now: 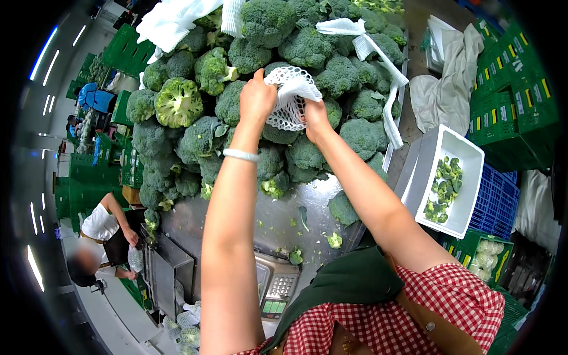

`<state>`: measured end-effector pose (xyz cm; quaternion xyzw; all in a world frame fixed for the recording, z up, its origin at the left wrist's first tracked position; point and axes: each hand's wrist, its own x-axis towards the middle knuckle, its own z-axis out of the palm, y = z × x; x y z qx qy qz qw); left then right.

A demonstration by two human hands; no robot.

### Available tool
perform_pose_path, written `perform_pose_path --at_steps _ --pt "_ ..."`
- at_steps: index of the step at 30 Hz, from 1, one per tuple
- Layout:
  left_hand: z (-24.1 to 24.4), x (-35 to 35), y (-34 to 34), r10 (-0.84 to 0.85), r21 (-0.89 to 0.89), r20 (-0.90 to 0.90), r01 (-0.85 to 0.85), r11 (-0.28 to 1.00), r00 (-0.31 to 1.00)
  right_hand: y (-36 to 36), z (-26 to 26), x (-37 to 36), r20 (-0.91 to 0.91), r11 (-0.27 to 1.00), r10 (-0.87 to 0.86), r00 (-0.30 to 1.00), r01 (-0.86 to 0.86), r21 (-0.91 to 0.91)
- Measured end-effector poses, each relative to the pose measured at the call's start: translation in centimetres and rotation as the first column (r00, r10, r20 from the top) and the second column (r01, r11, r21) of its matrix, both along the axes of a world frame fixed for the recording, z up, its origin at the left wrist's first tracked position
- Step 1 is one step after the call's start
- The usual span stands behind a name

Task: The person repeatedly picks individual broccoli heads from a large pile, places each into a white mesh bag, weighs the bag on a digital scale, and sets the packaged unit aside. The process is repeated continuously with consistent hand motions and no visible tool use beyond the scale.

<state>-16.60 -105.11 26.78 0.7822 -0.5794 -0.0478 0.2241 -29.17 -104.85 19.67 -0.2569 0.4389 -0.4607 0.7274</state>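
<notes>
Both my hands grip a white foam net sleeve (pixel 288 104) above a large heap of broccoli heads (pixel 306 49). My left hand (pixel 257 97) has its fingers closed on the sleeve's left edge, while my right hand (pixel 316 116) pinches its right edge. The netting is stretched wide between them, its mesh spread. Whether a broccoli head sits inside it, I cannot tell. Close by on the left lies a pale-stemmed broccoli head (pixel 179 103) turned underside up. More white foam sleeves (pixel 175 22) rest on the heap at the upper left, and a strip of them (pixel 390 73) drapes down its right side.
The heap covers a metal table (pixel 284 208) littered with scraps. A digital scale (pixel 277 284) stands near my body. To the right, a white foam box (pixel 459 177) holds florets beside stacked green crates (pixel 510 88). A co-worker (pixel 100 235) handles a netted head at lower left.
</notes>
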Motion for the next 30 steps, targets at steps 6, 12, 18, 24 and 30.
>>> perform_pose_path --at_steps 6,12,18,24,30 --pt "1.6 -1.8 8.6 -0.006 -0.174 -0.658 -0.144 0.974 0.753 4.0 2.1 -4.2 -0.366 0.701 -0.249 0.897 -0.094 -0.707" --pt "0.7 -2.9 23.4 -0.351 -0.308 -0.933 -0.331 0.892 -0.075 14.5 10.3 -6.2 -0.578 0.348 -0.1 0.81 -0.515 -0.783" --pt "-4.7 -4.8 38.2 -0.508 -0.164 -0.591 -0.523 0.836 -0.627 21.5 9.1 -3.7 -0.526 0.454 0.597 0.607 -0.795 -0.402" --pt "-5.6 -7.8 49.5 -0.591 0.039 -0.57 -0.737 0.675 -0.571 28.0 3.2 -1.0 0.163 0.319 0.916 0.366 -0.913 0.255" --pt "-6.1 -5.8 57.8 -0.451 0.176 -0.818 -0.901 0.397 -0.358 40.0 1.2 -2.2 0.475 0.081 0.867 0.148 -0.984 0.16"
